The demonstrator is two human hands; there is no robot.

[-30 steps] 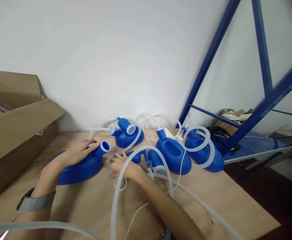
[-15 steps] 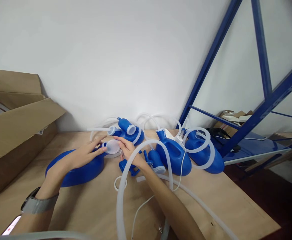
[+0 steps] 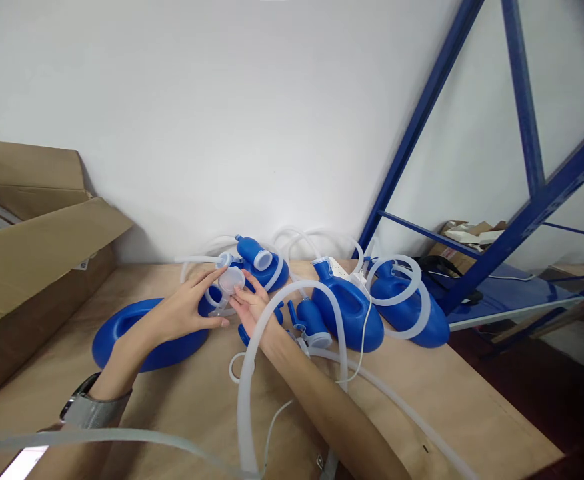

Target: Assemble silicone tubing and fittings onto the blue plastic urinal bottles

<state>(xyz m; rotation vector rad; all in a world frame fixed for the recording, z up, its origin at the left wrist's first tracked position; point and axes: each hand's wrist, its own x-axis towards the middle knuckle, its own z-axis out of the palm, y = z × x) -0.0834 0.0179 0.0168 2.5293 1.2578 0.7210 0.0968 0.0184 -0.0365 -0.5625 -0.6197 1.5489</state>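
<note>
A translucent white round cap (image 3: 231, 281) is between the fingers of my right hand (image 3: 253, 308), tilted so that its disc faces me. My left hand (image 3: 189, 310) is at the cap's left side, fingertips by its rim. Its thumb stands apart below, touching nothing. Under my left forearm lies a blue plastic bottle (image 3: 117, 333) on its side, its mouth end toward the cap and partly hidden by my left hand. A clear hose (image 3: 246, 400) arches up in front of my right hand and forearm.
Behind are more blue bottles (image 3: 349, 313) with coiled hoses (image 3: 425, 310), and small blue cup-shaped pieces (image 3: 315, 320). A white ring (image 3: 233, 379) lies on the wooden table (image 3: 187, 413). An open cardboard box (image 3: 47, 233) stands left, a blue metal rack (image 3: 422, 127) right.
The cap has shifted slightly right and up with my right hand. My left thumb has come off it and dropped lower. Another hose has risen further into view at the bottom left.
</note>
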